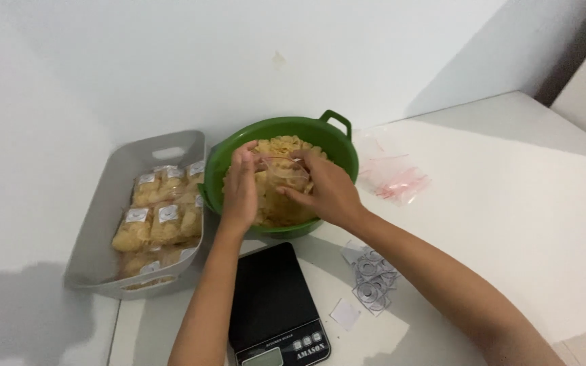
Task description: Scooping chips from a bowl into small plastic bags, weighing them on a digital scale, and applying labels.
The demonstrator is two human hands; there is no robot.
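A small clear bag (285,173) is held between the two hands directly above the heap of chips (276,203) in the green bowl (337,146). The left hand (241,186) is closed on the bag's left edge, fingers curled at the mouth; the right hand (327,190) is closed on its right side, with the fingers bent inward across the bag. The bag therefore lies between the hands, its longer side seemingly running left to right and its opening apparently turned up and away from the person, though the film is too clear for this to be told with certainty. Neither hand is nearer than the other: both are touching it.

The chips lie straight beneath the bag, touching or almost touching its lower part. The black kitchen scale (272,298) is set on the white worktop (510,203) just below the bowl, on the person's side, between the two forearms. To the left of the bowl, touching its rim, a grey tray (96,224) is seen with filled chip packets (161,217) in rows. Spare empty bags (395,177) lie to the right of the bowl, and a sheet of round stickers (372,281) lies under the right forearm, near the scale.
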